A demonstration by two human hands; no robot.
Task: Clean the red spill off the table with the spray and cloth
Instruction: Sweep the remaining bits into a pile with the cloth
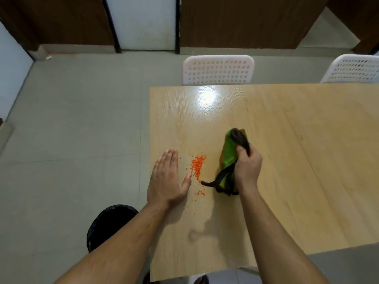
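A heap of small red-orange grains, the red spill (197, 165), lies on the light wooden table (287, 140) near its left edge, with stray grains scattered around it. My left hand (168, 179) rests flat at the table's left edge, fingers together, its thumb touching the heap's near side. My right hand (247, 167) grips a bunched green cloth with dark trim (228, 154) to the right of the spill; the cloth's lower end touches the table. No spray bottle is in view.
A black-lined bin (108, 224) stands on the floor below the table's left edge, under my left forearm. Two white perforated chairs (218, 69) (354, 68) stand at the table's far side. Grey tiled floor lies to the left.
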